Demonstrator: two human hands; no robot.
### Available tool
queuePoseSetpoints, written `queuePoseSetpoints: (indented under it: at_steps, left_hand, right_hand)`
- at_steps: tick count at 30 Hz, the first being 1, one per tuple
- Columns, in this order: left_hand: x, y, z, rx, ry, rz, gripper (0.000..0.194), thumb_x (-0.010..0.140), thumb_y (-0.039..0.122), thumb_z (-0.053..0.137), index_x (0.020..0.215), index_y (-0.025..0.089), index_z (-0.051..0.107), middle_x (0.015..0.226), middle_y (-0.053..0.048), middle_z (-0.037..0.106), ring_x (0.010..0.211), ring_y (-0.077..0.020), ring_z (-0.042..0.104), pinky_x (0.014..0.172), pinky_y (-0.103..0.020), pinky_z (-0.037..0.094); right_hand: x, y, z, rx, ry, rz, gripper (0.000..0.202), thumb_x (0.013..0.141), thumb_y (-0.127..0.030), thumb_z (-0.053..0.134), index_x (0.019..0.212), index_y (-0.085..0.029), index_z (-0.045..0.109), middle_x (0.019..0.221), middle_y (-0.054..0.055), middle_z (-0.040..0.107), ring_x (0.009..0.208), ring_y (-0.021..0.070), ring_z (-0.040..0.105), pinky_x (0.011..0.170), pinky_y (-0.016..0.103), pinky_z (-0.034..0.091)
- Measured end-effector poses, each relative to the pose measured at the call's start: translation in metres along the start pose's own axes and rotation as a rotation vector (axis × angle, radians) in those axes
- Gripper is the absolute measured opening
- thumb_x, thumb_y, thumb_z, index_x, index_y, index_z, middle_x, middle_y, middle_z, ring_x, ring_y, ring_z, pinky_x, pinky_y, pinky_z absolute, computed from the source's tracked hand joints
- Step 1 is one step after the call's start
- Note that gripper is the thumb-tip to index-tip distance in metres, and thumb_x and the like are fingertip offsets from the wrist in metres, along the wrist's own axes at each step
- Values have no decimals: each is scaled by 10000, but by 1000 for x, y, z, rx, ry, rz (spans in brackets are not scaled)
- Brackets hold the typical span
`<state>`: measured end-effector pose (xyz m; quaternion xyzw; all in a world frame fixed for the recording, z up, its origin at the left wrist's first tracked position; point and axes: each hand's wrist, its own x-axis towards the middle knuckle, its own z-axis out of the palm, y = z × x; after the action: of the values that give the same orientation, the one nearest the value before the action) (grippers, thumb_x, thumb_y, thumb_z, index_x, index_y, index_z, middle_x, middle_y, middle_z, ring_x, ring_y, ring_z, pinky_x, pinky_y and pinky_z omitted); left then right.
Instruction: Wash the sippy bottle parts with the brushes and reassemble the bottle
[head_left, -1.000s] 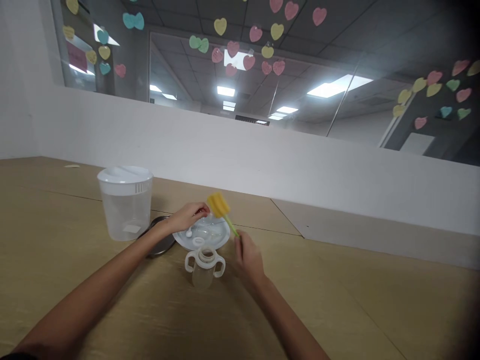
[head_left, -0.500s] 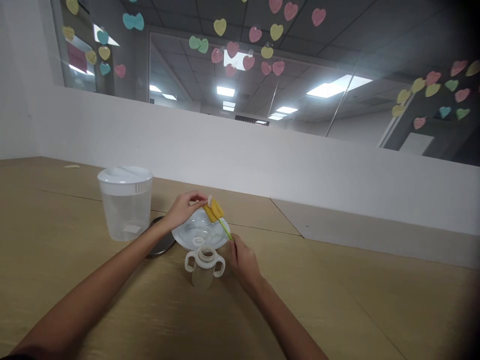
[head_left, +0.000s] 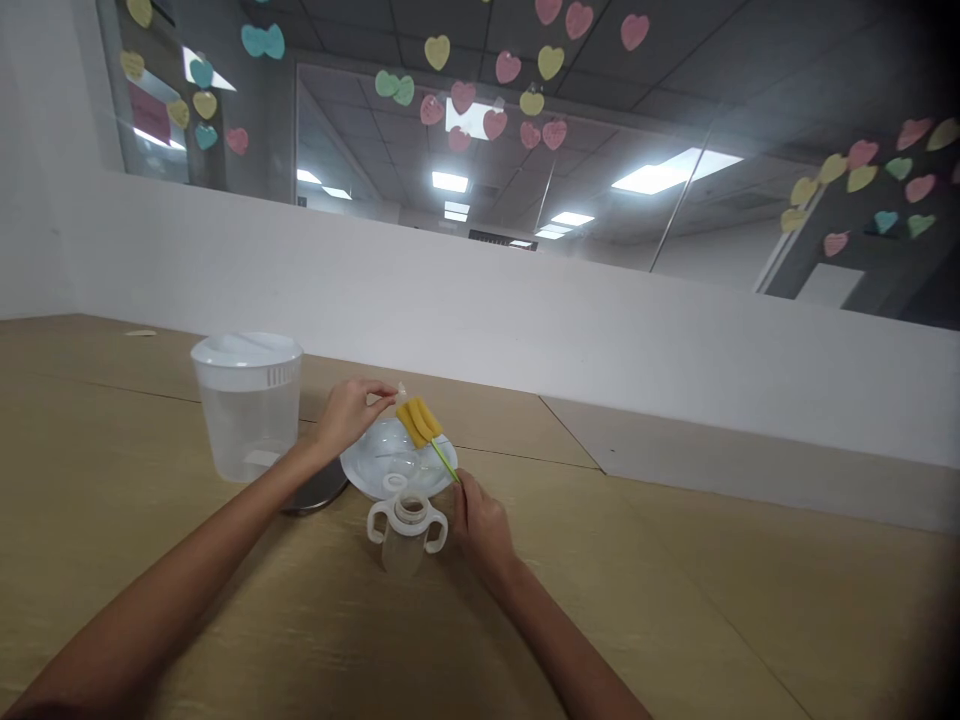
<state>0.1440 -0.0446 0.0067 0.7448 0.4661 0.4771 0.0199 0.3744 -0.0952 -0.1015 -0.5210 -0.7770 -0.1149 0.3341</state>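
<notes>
My right hand [head_left: 484,525] is closed round the green handle of a bottle brush [head_left: 420,422] with a yellow sponge head. The brush slants up to the left over a white bowl [head_left: 356,477]. In a pinch, my left hand [head_left: 352,414] holds a small translucent piece that looks like a bottle teat [head_left: 402,393], just at the tip of the sponge. Below the hands an uncapped baby bottle [head_left: 405,550] with two white handles stands upright. A white ring [head_left: 394,484] shows behind its mouth, by the bowl's near rim. Clear, shiny contents of the bowl are hard to make out.
A translucent bucket [head_left: 251,425] with a white lid stands left of the bowl. Partly under my left forearm lies a dark round disc [head_left: 321,490]. A white wall [head_left: 420,290] with a window above it closes off the table's far edge.
My left hand has drawn slightly left with the teat, away from the sponge, whose head now shows more fully. My right hand still grips the brush and has barely moved.
</notes>
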Motion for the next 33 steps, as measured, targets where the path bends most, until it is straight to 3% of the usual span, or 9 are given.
queuePoseSetpoints:
  at_steps: [8, 16, 19, 24, 27, 30, 33]
  left_hand:
    - [1, 0, 8, -296, -253, -20, 293, 767, 378, 558, 892, 160, 709, 935, -49, 716, 865, -204, 657, 792, -295, 498]
    - [2, -4, -3, -207, -73, -153, 278, 738, 345, 603, 899, 142, 702, 714, -56, 709, 570, -150, 635, 532, -227, 487]
    - [4, -6, -8, -260, -100, -180, 296, 699, 365, 640, 867, 130, 702, 637, -48, 684, 504, -131, 600, 485, -219, 482]
    - [8, -10, -18, -395, -189, -233, 321, 637, 348, 678, 848, 107, 693, 613, -46, 660, 517, -130, 594, 497, -235, 506]
    - [11, -21, -31, -299, -254, -245, 265, 635, 313, 652, 811, 118, 687, 635, -55, 667, 495, -129, 585, 471, -227, 485]
    - [13, -38, -43, 17, -374, -260, 183, 641, 256, 590, 761, 150, 678, 581, -32, 654, 483, -134, 588, 488, -221, 469]
    - [11, -55, -46, 261, -490, -327, 79, 562, 159, 567, 584, 164, 643, 434, -11, 586, 414, -146, 561, 472, -228, 446]
  right_hand:
    - [3, 0, -4, 32, 10, 67, 360, 927, -237, 243, 1104, -131, 537, 933, 114, 667, 777, 196, 631, 650, 249, 441]
    - [1, -4, -10, 132, 58, 68, 376, 924, -270, 232, 1078, -144, 551, 886, 89, 661, 745, 167, 615, 670, 237, 439]
    - [2, -8, -15, 188, 90, 117, 389, 928, -287, 221, 1085, -144, 547, 889, 82, 658, 753, 165, 607, 673, 238, 433]
    - [4, -6, -12, 158, 35, 126, 384, 910, -286, 245, 1074, -143, 562, 877, 92, 666, 731, 185, 601, 655, 255, 422]
    - [5, -4, -11, 180, 81, 161, 394, 912, -308, 242, 1057, -140, 568, 860, 92, 662, 721, 183, 595, 660, 254, 419]
    - [6, -2, -13, 209, 125, 188, 401, 917, -332, 241, 1046, -141, 569, 798, 76, 650, 681, 174, 580, 645, 248, 414]
    - [6, 0, -13, 205, 146, 176, 398, 915, -334, 248, 1045, -141, 571, 809, 78, 649, 685, 169, 578, 646, 246, 412]
